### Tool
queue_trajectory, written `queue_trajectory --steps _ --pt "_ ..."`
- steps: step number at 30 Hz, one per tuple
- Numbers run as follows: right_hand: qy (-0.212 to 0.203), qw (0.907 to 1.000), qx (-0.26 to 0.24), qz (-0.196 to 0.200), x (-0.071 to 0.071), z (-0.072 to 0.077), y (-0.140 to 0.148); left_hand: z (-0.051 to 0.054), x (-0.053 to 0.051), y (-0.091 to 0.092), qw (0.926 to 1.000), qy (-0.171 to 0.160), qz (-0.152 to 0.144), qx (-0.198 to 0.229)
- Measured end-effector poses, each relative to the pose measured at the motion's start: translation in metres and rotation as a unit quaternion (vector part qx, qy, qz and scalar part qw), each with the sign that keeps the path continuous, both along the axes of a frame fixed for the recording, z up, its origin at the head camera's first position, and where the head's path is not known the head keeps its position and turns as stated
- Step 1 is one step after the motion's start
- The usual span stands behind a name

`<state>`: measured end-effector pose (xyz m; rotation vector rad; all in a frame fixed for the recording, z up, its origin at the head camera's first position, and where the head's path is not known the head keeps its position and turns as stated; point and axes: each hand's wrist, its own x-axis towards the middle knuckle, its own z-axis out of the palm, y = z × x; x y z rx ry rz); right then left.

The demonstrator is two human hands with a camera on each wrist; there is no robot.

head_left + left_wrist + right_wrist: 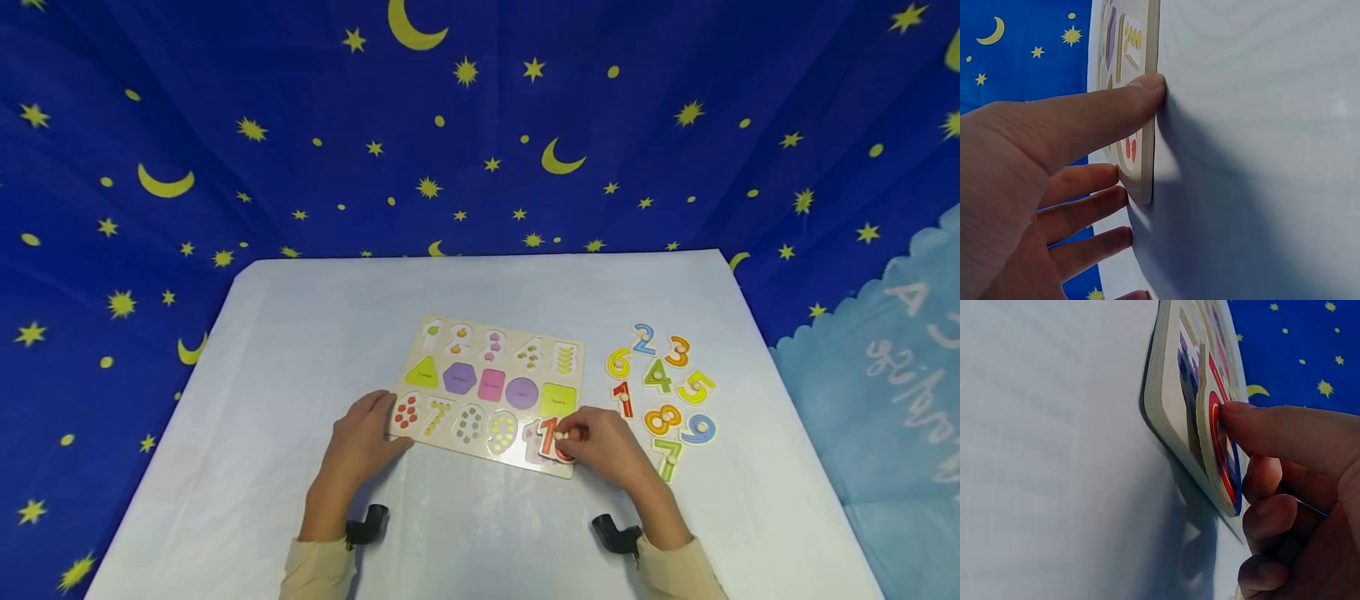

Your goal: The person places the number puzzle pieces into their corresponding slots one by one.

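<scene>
A right hand [611,448] is pinching a red 10 piece [548,432] between thumb and fingers at the four o'clock of a puzzle board [517,459], the piece partly covering a recess [532,442]. The left hand [363,439] is lying relaxed, fingers extended, at the board's eight o'clock corner, its thumb touching the edge. Nine loose number pieces [657,375] are lying toward three o'clock on a white table [285,358]. Thin and apparently wooden, the 10 is probably handling as light, stiff and sturdy, its glossy face perhaps proving slippery. A small knob is likely offering the surest hold, though fingers are largely hiding it, leaving the exact pinch uncertain.
</scene>
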<state>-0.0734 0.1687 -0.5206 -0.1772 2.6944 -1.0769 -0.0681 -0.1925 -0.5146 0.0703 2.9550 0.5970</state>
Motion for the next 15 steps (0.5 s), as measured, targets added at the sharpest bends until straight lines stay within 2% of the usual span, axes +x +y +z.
queue_trajectory --steps 15 --pt "0.002 0.9990 -0.010 0.043 -0.003 -0.002 -0.014 -0.002 0.001 0.000 0.9999 -0.011 0.006 -0.008"
